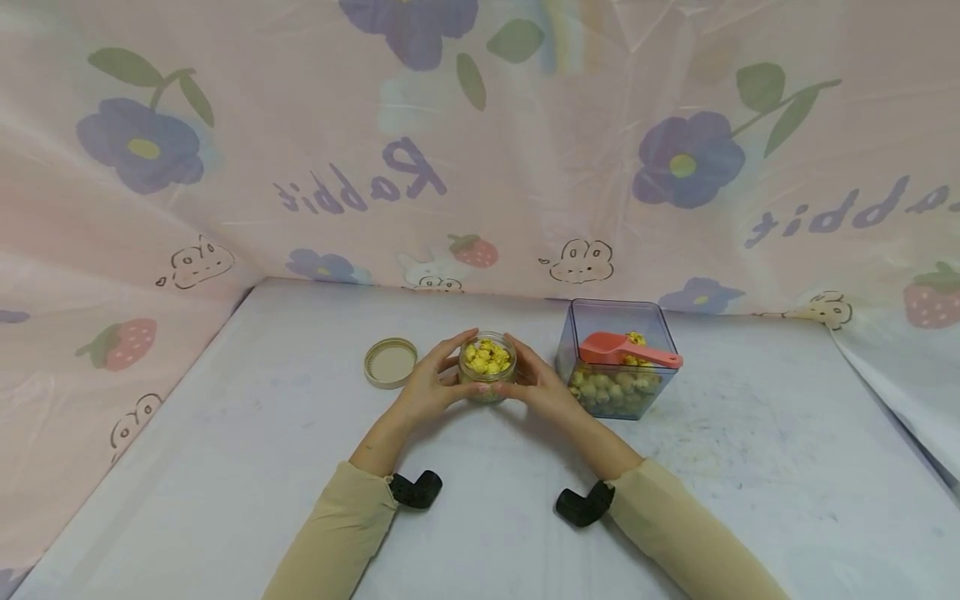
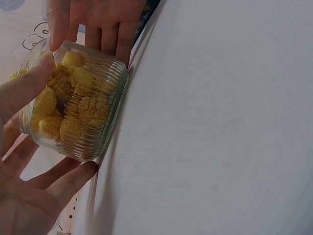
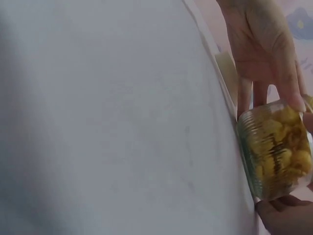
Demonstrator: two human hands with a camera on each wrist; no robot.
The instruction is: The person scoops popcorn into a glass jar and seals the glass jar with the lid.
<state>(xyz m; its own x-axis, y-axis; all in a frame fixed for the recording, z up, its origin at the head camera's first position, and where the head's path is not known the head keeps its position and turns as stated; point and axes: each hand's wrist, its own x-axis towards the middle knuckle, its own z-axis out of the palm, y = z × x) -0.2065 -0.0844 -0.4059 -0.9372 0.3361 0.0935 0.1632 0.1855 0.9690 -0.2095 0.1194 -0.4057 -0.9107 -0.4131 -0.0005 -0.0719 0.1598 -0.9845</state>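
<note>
A ribbed glass jar (image 2: 115, 98) filled with yellow popcorn (image 1: 486, 357) stands upright and uncovered on the table. My left hand (image 1: 431, 386) holds its left side, thumb at the front and fingers curving round the back. From the right, my right hand (image 1: 542, 383) grips it the same way, and the two thumbs nearly meet at the front. In the left wrist view the jar's base rests on the white tabletop. A round pale-gold lid (image 1: 391, 363) lies on the table just left of the left hand.
Right of the right hand stands a clear bluish square container (image 1: 567, 333) partly filled with popcorn. A coral-red scoop (image 1: 626, 349) lies across it, its handle over the right rim. White cloth covers the table (image 1: 300, 417); a patterned pink curtain (image 1: 510, 208) hangs behind.
</note>
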